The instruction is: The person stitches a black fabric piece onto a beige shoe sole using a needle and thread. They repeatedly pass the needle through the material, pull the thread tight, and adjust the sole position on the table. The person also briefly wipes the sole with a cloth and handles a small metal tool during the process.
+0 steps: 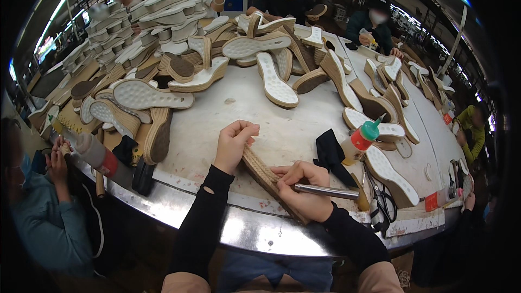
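Before me, at the table's near edge, a wedge shoe sole (264, 176) with a braided, rope-like tan side stands tilted. My left hand (234, 144) is closed at its upper end, thumb and fingertips pinched together; whatever is between those tips is too small to make out. Lower along the same sole, my right hand (305, 187) presses its fingers to the braided side. A slim tool with a silver metal handle (328, 191) is gripped in that hand, its working end hidden by the fingers.
Many wedge soles with white footbeds (277, 80) cover the far table. Right of my hands are a green-capped glue bottle (360, 140), black cloth (330, 154) and scissors (384, 202). A large bottle (97, 153) stands left. Co-workers sit around the table.
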Motion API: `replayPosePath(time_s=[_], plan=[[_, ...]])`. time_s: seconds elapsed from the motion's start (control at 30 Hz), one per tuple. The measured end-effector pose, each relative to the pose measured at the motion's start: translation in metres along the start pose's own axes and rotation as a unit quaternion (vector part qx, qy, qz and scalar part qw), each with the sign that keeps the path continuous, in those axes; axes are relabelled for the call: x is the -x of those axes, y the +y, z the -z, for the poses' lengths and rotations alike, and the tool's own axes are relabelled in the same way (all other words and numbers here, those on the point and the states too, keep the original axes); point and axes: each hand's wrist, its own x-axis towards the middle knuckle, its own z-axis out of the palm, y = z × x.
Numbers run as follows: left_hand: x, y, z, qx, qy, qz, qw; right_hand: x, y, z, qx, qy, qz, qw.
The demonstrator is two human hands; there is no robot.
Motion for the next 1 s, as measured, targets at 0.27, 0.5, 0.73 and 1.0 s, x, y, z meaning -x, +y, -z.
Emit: replayPosePath(time_s=[0.27, 0.5, 0.73, 1.0], plan=[[0.004, 0.005, -0.001, -0.049, 0.017, -0.014, 0.999, 0.002, 0.001, 0.000, -0.018, 0.033, 0.007, 0.999], [0.022, 0.021, 0.006, -0.146, -0.042, -0.107, 0.983, 0.002, -0.002, -0.001, 0.028, 0.026, 0.004, 0.999], [0.047, 0.027, 0.010, -0.295, -0.172, -0.141, 0.929, 0.000, -0.004, 0.004, -0.028, 0.010, -0.055, 0.998], [0.052, 0.022, 0.007, -0.304, -0.167, -0.146, 0.926, -0.001, -0.002, 0.005, -0.056, 0.033, -0.096, 0.993]])
